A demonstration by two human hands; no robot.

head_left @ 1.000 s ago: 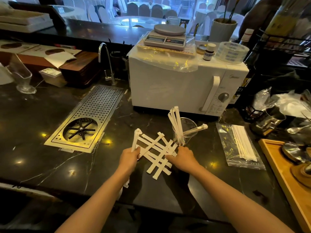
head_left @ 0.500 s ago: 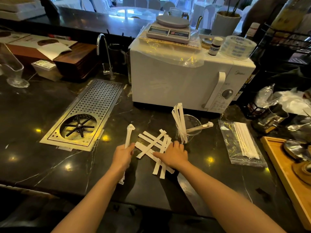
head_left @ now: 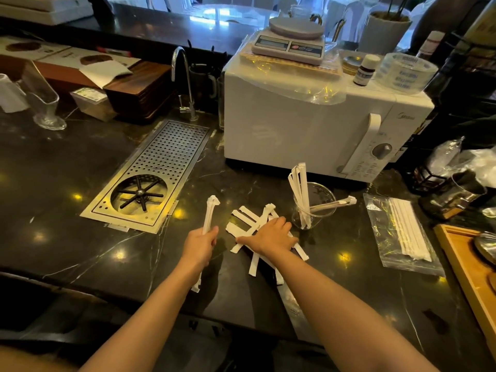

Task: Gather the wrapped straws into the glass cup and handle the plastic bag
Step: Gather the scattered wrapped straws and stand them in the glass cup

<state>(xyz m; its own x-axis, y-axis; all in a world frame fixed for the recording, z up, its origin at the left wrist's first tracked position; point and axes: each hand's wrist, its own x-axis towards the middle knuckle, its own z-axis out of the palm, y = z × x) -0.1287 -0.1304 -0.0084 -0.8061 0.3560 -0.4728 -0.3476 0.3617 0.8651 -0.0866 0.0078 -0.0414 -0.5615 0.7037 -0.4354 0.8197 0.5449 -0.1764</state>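
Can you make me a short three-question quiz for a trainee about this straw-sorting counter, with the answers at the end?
1. True or false: the left hand is closed around one wrapped straw.
2. Multiple choice: the plastic bag lies where relative to the glass cup? A) to its left B) to its right C) under it
3. Fill in: the right hand rests flat on the ____ of loose straws.

Key: 1 true; 2 B; 3 pile.
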